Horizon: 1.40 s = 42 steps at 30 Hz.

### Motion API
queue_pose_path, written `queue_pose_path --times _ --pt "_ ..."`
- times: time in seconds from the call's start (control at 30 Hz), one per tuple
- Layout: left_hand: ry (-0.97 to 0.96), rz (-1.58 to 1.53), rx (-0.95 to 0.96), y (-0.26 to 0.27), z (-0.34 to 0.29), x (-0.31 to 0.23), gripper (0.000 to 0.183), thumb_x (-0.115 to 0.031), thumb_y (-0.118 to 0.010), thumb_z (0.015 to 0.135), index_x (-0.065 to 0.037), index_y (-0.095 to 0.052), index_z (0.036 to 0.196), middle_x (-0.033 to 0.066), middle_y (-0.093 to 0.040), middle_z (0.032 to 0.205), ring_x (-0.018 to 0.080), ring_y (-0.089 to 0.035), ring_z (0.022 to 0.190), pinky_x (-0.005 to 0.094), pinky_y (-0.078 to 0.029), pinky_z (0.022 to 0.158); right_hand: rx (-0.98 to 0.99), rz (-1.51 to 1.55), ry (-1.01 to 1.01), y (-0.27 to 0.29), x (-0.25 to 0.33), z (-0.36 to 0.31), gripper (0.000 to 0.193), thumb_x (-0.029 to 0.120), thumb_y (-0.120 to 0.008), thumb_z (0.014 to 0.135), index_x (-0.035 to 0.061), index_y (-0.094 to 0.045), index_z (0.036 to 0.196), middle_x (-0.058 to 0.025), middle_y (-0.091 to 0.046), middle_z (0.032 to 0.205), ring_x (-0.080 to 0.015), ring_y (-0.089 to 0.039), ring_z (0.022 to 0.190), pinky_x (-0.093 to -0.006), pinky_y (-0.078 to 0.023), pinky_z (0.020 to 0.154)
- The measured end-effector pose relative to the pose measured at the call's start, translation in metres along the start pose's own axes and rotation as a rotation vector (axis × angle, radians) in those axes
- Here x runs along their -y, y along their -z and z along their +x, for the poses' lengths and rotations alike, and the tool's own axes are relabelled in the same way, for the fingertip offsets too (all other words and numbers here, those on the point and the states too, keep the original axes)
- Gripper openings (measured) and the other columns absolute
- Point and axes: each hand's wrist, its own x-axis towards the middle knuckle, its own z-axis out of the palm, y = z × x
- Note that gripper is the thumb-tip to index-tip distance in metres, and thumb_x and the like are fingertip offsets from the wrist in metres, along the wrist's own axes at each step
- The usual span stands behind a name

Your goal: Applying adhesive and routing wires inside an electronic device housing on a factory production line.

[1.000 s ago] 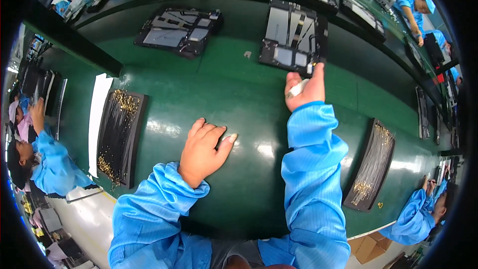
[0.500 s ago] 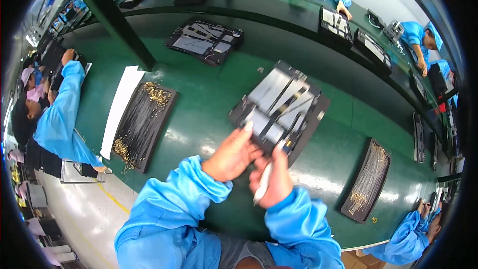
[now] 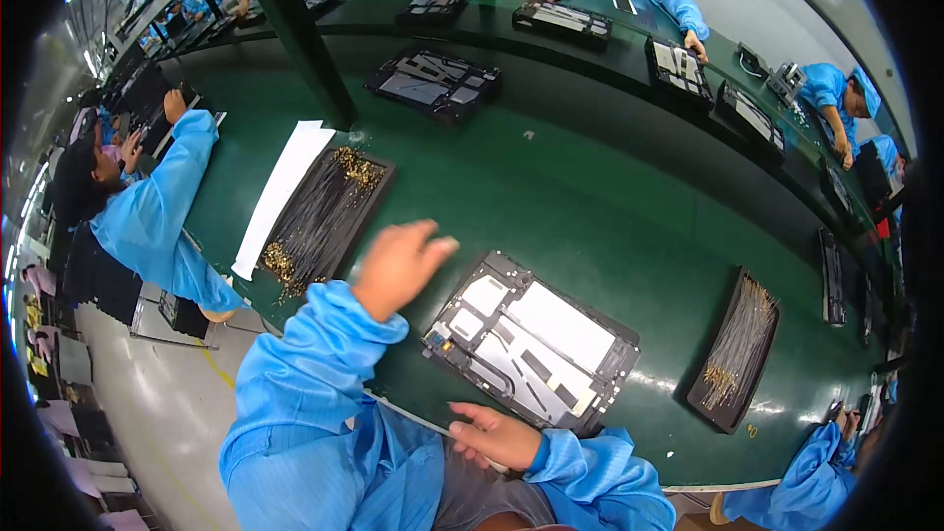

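Note:
In front of me lies an opened flat electronic device [image 3: 560, 324], a black frame with silver-white battery panels and small boards, resting on a dark tray. My left hand [image 3: 401, 265] is raised off its upper left corner, fingers stretched out and holding nothing. It is between the device and a dark tray [image 3: 377, 199] of thin black cables with gold-coloured ends. My right hand [image 3: 500, 436] is at the near table edge, just below the device, with curled fingers. A bit of a white slender tool [image 3: 497, 466] shows under it; most of that tool is hidden.
A white paper strip [image 3: 280, 199] lies beside the left cable tray. Another cable tray [image 3: 736, 349] stands to the right. A similar device [image 3: 433, 81] lies farther back. A green post [image 3: 300, 39] rises at the back left. Co-workers in blue sit around; a raised shelf holds more devices.
The device, held tilted in both hands before, now lies turned on the table. My left hand has let go and moved left; my right has dropped toward me. The view has shifted.

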Motion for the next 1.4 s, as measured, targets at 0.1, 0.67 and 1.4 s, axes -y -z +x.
queue_pose_path --times 0.1,0.67,1.4 --pt "0.219 0.371 -0.277 0.023 0.005 0.043 0.026 -0.025 -0.052 0.074 -0.001 -0.058 0.084 0.0156 -0.057 0.075 0.0328 -0.052 0.071 0.0406 -0.040 0.064 -0.046 0.020 0.087 0.008 -0.017 0.005 0.062 0.035 -0.048 0.080 0.0035 -0.021 0.126 -0.0061 -0.049 0.078 -0.0088 -0.044 0.059 -0.0200 -0.039 0.050" --pt "0.190 0.139 -0.463 0.049 -0.003 0.040 0.025 -0.018 -0.044 0.081 0.005 -0.055 0.082 0.0212 -0.055 0.076 0.0344 -0.052 0.069 0.0353 -0.040 0.063 -0.477 0.260 0.329 0.027 0.008 0.012 0.043 0.028 -0.048 0.081 0.0004 -0.040 0.113 -0.0084 -0.052 0.082 -0.0106 -0.048 0.056 -0.0221 -0.042 0.047" --pt "-0.470 -0.159 0.144 0.012 -0.092 -0.048 0.026 0.000 -0.064 0.059 -0.002 -0.053 0.082 0.0107 -0.052 0.082 0.0290 -0.051 0.076 0.0350 -0.045 0.065 -0.567 0.282 0.313 0.029 -0.004 -0.035 0.040 0.034 -0.046 0.081 0.0023 -0.047 0.105 -0.0058 -0.053 0.085 -0.0087 -0.045 0.063 -0.0208 -0.041 0.051"
